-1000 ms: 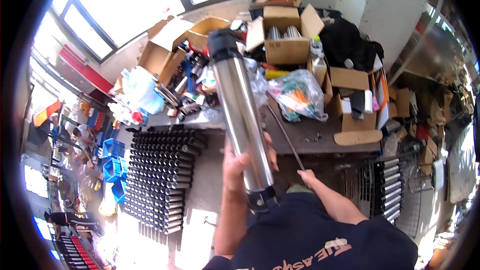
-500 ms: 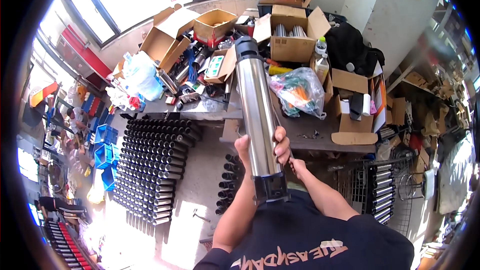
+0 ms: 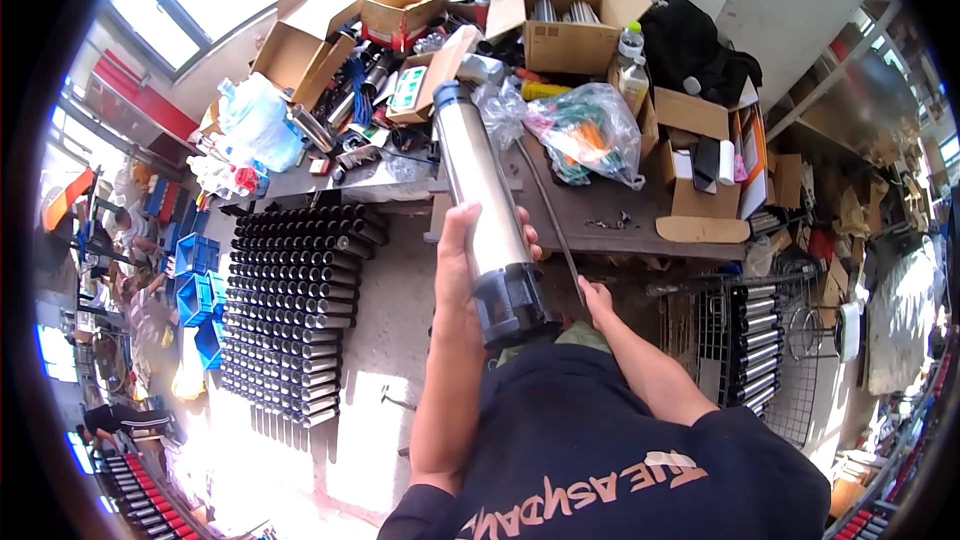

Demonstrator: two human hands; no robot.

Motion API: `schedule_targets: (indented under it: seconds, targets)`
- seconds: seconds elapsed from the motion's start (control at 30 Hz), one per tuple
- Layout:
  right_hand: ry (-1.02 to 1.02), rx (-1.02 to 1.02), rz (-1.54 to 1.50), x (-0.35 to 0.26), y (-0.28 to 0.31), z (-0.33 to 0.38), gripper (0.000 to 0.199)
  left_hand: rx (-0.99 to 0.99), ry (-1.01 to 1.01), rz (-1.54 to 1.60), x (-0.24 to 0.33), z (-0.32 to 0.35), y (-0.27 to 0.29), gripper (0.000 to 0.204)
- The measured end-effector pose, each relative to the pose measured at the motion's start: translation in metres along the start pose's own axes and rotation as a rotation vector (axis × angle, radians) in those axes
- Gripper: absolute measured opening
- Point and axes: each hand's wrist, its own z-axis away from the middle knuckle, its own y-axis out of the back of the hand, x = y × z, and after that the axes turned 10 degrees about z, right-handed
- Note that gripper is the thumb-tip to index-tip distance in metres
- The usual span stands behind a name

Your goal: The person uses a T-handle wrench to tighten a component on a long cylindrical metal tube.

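Note:
In front of my chest, a long shiny steel cylinder (image 3: 474,175) points away from me, tilted a little to the left. My left hand (image 3: 460,245) is wrapped round it near its lower end. A black plastic end piece (image 3: 512,302) with openings in its side covers the near end, and a dark cap (image 3: 450,94) covers the far end. My right hand (image 3: 597,300), at the right, is closed round the near end of a thin dark metal rod (image 3: 550,212). The rod slants up and left beside the cylinder, apart from it.
The cluttered workbench (image 3: 600,234) ahead carries a cardboard box of metal tubes (image 3: 570,40), a clear plastic bag (image 3: 590,130), and an open carton (image 3: 700,210). Rows of black-ended cylinders (image 3: 290,310) stand on the floor at left, near blue crates (image 3: 198,285). A wire cart (image 3: 705,340) is at right.
The cylinder has come nearer and swung left, tilting more. The rod, mostly hidden behind the cylinder before, now shows apart from it in my right hand. The view has shifted slightly.

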Motion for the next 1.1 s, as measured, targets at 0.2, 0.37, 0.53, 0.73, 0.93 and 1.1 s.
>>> schedule_targets:
  seconds: [0.2,0.37,0.53,0.73,0.93,1.1]
  targets:
    - [0.086,0.142,0.167,-0.050,0.017,0.051,0.058,-0.184,0.069,0.349,-0.004,-0.005,0.022,0.063]
    - [0.058,0.171,0.202,-0.033,0.032,0.049,0.052,-0.257,0.087,0.506,-0.011,-0.010,0.018,0.062]
    - [0.035,0.177,0.253,-0.014,0.045,0.054,0.056,-0.217,0.038,0.438,-0.005,-0.007,0.016,0.060]
    - [0.090,0.238,0.298,0.018,0.065,0.047,0.056,-0.061,-0.342,0.001,0.010,0.009,0.041,0.078]
    - [0.090,0.149,0.558,0.032,0.092,0.066,0.053,-0.293,-0.055,0.314,-0.001,-0.018,0.101,0.074]
    - [0.075,0.117,0.635,0.051,0.109,0.061,0.051,-0.272,-0.079,0.268,0.007,-0.010,0.082,0.074]
